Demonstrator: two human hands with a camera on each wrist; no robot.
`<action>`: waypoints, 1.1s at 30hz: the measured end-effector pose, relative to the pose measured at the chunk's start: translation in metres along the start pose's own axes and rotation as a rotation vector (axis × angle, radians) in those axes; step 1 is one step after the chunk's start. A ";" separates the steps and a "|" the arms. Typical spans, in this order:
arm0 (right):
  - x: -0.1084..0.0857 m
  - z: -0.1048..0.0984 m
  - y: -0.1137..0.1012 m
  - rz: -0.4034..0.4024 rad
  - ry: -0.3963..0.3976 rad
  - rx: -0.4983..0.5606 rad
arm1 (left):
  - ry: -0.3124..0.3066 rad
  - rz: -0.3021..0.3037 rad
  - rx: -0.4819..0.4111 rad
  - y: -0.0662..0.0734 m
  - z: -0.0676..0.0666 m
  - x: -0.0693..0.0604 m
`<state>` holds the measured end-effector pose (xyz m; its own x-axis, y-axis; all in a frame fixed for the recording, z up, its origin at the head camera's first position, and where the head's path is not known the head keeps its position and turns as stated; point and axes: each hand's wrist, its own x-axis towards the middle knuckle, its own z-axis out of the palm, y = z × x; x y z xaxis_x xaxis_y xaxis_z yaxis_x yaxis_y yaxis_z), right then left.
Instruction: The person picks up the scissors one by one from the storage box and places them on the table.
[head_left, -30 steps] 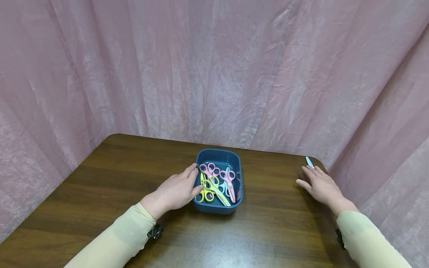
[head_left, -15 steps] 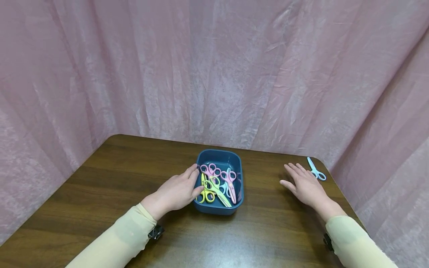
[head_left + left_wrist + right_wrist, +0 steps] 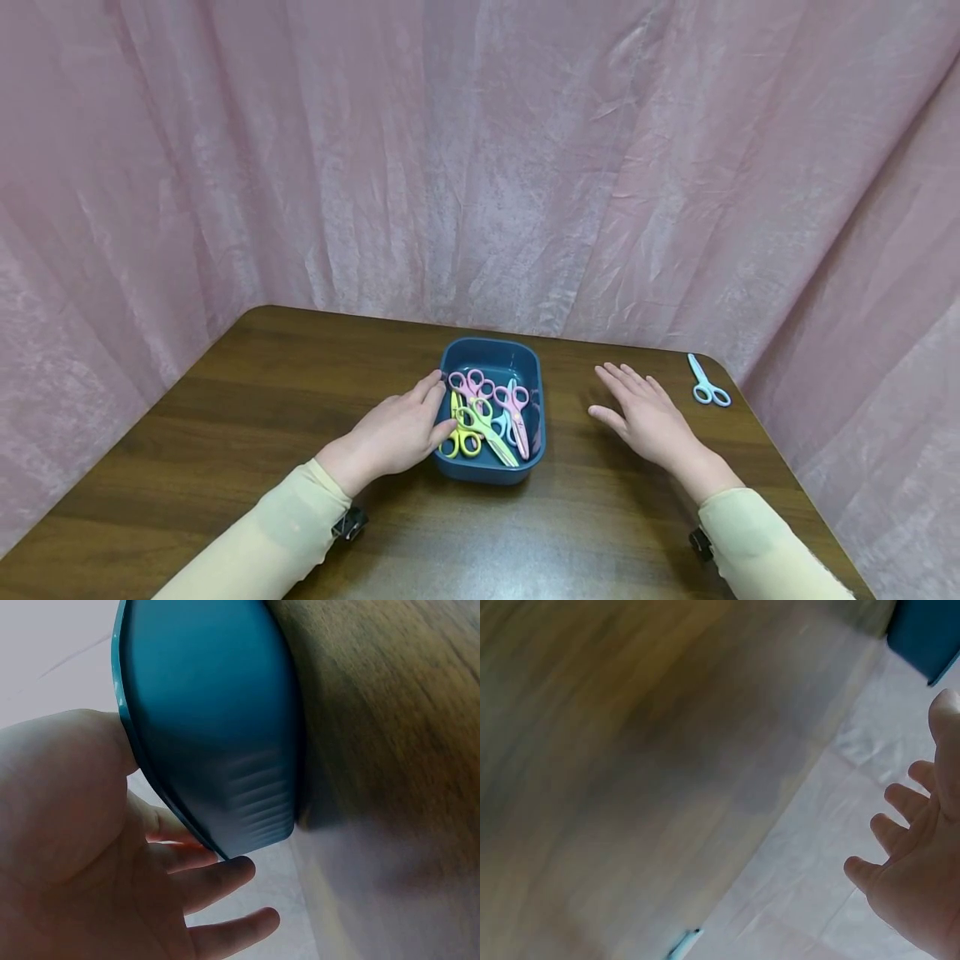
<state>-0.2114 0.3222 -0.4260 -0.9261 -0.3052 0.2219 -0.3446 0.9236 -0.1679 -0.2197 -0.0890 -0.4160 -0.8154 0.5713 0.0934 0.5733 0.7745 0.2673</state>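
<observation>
A dark blue plastic box (image 3: 491, 475) stands mid-table with several children's scissors inside. Pink scissors (image 3: 517, 425) lie at its right, partly over light blue ones, with light green scissors (image 3: 487, 432) and yellow scissors (image 3: 454, 407) towards the left. My left hand (image 3: 393, 432) rests against the box's left rim, fingers fairly straight; the left wrist view shows the thumb at the rim of the box (image 3: 210, 712). My right hand (image 3: 648, 421) hovers over the table between the box and a light blue pair of scissors (image 3: 703, 383). Its fingers are spread and hold nothing.
The brown wooden table (image 3: 262, 383) has rounded back corners, and the loose light blue scissors lie near the right one. Pink curtains (image 3: 480, 167) hang behind the table and along its right side.
My right hand has moved left, away from the light blue scissors, which now show whole on the table. The left hand stays at the box.
</observation>
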 end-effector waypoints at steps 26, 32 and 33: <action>0.025 0.009 -0.063 -0.092 0.053 0.126 | -0.001 0.004 0.009 -0.005 0.001 0.000; 0.025 0.009 -0.077 -0.128 0.038 0.132 | -0.001 0.005 0.013 -0.004 0.000 -0.001; 0.025 0.008 -0.080 -0.134 0.032 0.134 | -0.001 0.004 0.014 -0.004 0.000 -0.001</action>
<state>-0.2085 0.2391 -0.4150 -0.8660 -0.4139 0.2806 -0.4838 0.8353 -0.2611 -0.2213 -0.0931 -0.4170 -0.8130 0.5747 0.0937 0.5777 0.7760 0.2532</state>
